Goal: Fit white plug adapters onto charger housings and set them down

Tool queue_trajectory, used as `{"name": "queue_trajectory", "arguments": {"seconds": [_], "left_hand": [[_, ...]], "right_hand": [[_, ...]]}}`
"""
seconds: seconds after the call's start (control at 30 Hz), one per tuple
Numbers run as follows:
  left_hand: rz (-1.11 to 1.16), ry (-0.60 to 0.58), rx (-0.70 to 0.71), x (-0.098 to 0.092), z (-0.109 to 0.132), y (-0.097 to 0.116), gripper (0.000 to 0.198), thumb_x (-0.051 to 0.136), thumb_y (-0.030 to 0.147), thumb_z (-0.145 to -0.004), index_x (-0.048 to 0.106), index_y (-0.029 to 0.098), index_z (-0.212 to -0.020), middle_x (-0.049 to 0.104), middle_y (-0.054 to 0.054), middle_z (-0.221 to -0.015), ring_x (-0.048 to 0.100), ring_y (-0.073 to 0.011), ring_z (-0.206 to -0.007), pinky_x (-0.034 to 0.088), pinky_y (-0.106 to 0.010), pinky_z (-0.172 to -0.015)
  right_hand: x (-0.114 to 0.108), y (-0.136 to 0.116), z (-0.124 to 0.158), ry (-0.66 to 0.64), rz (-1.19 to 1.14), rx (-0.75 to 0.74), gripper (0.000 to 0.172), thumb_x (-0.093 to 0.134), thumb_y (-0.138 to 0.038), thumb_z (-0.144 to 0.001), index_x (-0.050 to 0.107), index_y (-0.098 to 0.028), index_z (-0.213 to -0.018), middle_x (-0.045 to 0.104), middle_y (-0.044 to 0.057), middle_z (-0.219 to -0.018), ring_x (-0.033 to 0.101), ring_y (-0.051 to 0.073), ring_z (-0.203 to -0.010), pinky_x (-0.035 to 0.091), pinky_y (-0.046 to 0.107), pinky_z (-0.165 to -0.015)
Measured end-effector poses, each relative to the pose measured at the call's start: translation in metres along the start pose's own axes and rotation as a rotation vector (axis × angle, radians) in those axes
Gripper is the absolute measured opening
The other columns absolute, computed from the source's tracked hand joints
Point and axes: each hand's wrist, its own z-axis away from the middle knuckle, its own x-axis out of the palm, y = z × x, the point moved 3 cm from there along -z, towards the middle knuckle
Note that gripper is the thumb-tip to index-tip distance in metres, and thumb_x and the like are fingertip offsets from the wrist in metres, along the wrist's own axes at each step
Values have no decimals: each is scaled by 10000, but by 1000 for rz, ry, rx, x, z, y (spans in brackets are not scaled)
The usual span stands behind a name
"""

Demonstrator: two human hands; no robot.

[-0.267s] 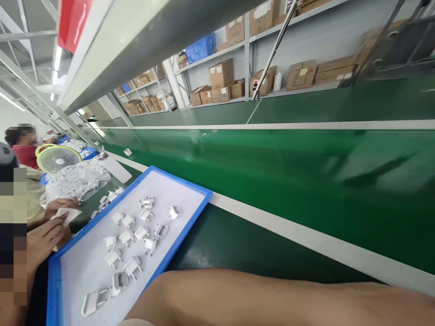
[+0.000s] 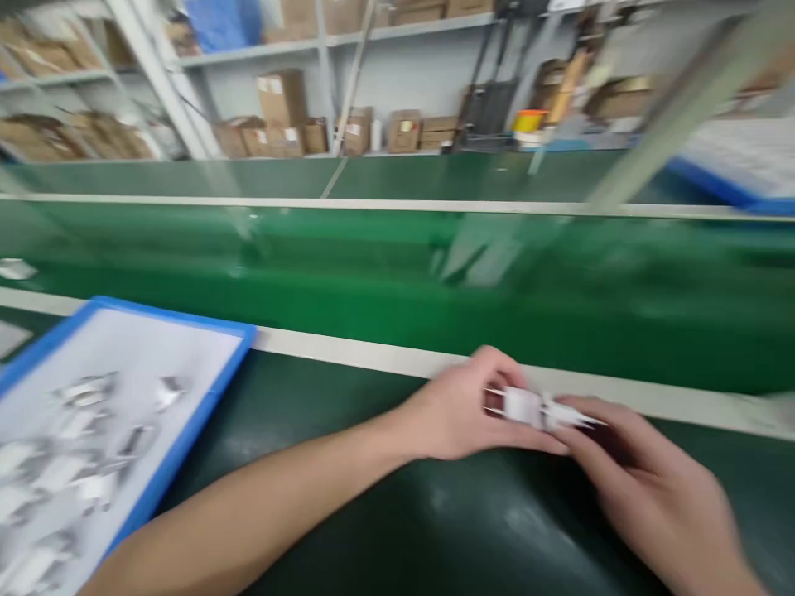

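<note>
My left hand (image 2: 463, 414) and my right hand (image 2: 646, 488) meet over the dark green bench, just in front of the pale strip along the conveyor. Between their fingertips they pinch small white plastic plug parts (image 2: 537, 409), the left on one piece and the right on the piece joined to it. The view is blurred, so the parts' exact shape is unclear. My left forearm crosses the bench from the lower left.
A blue-rimmed tray (image 2: 214, 377) with several white plug parts lies at the left. The green conveyor belt (image 2: 397, 273) runs across behind the hands. Shelves of cardboard boxes (image 2: 282, 99) stand beyond; another blue tray (image 2: 733, 186) sits far right.
The view has swung right and down. Both hands now show holding white parts; before, only my forearm was visible. The tray has shifted to the left edge and the neighbouring people are out of view.
</note>
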Motion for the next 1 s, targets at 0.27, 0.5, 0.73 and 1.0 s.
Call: {"name": "queue_trajectory", "arguments": {"seconds": [0.27, 0.5, 0.73, 1.0], "left_hand": [[26, -15, -26, 8, 14, 8, 429, 883, 271, -714, 539, 171, -950, 632, 20, -852, 607, -105, -757, 478, -197, -678], [9, 37, -38, 6, 14, 3, 445, 866, 358, -729, 540, 162, -961, 670, -28, -939, 641, -141, -796, 523, -248, -710], [-75, -51, 6, 4, 14, 2, 313, 518, 460, -1013, 540, 153, -960, 638, -2, -807, 567, -95, -649, 453, -220, -627], [-321, -51, -22, 3, 19, 3, 571, 354, 593, -1055, 498, 155, -718, 509, 13, -652, 474, -106, -611, 361, -234, -598]], "right_hand": [[4, -16, 10, -93, -259, 24, 246, 635, -462, -1017, 690, -224, -1040, 684, 41, -961, 643, 201, -802, 519, 278, -715], [4, -14, 15, -113, -341, 68, 240, 659, -447, -1001, 675, -209, -1027, 665, 45, -931, 609, 198, -782, 477, 299, -699], [4, -15, 14, -87, -473, 126, 271, 644, -458, -1018, 649, -187, -1015, 628, 25, -819, 594, 164, -714, 483, 268, -656], [4, -17, 18, -48, -485, 73, 272, 686, -474, -994, 672, -209, -1050, 638, 50, -928, 616, 176, -762, 520, 289, -688]]}}
